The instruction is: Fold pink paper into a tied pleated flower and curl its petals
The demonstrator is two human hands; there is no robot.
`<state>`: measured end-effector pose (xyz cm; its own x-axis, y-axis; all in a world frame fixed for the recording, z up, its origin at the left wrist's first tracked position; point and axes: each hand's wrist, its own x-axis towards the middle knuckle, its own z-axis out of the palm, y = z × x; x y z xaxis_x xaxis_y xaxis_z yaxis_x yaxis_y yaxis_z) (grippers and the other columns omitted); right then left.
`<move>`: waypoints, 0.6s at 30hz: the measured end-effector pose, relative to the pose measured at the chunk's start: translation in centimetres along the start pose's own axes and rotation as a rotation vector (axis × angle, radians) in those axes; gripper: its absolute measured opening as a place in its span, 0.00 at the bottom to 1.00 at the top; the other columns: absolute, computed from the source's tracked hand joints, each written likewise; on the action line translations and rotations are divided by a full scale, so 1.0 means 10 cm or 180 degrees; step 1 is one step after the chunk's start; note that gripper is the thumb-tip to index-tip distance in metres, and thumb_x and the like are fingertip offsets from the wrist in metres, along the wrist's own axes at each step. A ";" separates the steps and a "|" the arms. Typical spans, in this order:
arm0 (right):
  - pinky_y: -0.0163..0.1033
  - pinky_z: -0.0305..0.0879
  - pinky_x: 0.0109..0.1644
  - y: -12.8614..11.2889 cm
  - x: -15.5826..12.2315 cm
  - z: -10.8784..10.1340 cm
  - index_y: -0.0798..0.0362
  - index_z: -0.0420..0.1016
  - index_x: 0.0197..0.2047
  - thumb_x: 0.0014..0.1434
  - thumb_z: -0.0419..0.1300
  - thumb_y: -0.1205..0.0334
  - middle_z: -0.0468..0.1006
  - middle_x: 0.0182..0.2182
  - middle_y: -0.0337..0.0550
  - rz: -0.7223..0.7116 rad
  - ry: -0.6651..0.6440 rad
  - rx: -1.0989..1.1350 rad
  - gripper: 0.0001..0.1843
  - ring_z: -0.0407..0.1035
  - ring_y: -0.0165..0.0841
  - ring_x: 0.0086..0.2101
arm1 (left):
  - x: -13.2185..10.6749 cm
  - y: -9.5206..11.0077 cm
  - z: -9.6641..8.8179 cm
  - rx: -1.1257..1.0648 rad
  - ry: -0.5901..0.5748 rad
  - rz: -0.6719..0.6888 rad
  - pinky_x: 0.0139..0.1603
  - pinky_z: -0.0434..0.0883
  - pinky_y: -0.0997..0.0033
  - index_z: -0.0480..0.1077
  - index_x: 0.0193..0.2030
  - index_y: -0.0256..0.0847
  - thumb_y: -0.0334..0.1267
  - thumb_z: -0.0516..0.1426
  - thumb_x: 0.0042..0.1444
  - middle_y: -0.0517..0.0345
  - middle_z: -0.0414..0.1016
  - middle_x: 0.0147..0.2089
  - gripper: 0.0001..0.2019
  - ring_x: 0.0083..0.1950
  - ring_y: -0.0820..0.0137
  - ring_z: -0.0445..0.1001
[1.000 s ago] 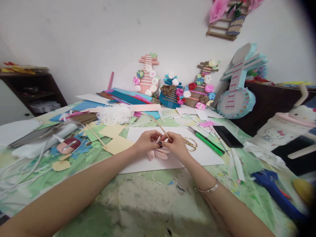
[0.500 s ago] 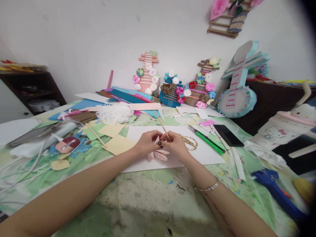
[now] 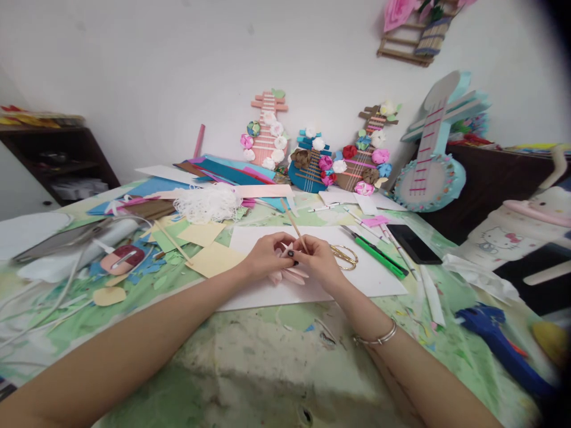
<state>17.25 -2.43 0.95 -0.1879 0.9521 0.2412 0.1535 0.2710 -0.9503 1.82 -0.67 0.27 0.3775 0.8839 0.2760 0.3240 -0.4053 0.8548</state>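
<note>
Above a white sheet (image 3: 370, 279), both my hands meet around a pale pink folded-paper flower (image 3: 292, 276). My left hand (image 3: 266, 255) is closed on the flower from the left, its fingers partly behind the petals. In my right hand (image 3: 317, 261) a thin wooden stick (image 3: 291, 217) is pinched, slanting up and to the left. The stick's lower end is hidden by the right fingers, at the flower's edge. Gold-handled scissors (image 3: 344, 257) lie just right of that hand, with their blades hidden.
A green utility knife (image 3: 379, 255) and a black phone (image 3: 414, 244) lie to the right, with a blue glue gun (image 3: 499, 342) nearer. Paper scraps (image 3: 178, 238) and white shredded paper (image 3: 207, 204) cover the left. Flower-decorated paper instruments (image 3: 267, 131) lean on the wall.
The flower has turned slightly between my hands, showing its petals at another angle. Both hands stay in nearly the same place, and the stick's tip has shifted a little right.
</note>
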 end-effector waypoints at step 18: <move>0.34 0.58 0.30 0.11 0.05 -0.09 0.52 0.68 0.29 0.47 0.59 0.61 0.71 0.25 0.36 -0.0174 0.0389 -0.0403 0.06 0.63 0.28 0.25 | 0.02 -0.03 -0.02 -0.0692 0.0351 -0.0419 0.31 0.71 0.73 0.75 0.37 0.34 0.40 0.66 0.38 0.51 0.78 0.34 0.18 0.33 0.66 0.76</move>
<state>18.23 -1.48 0.22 -0.0811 0.9435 0.3212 0.2685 0.3311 -0.9046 1.64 -0.36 0.13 0.2439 0.9506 0.1921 0.1657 -0.2361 0.9575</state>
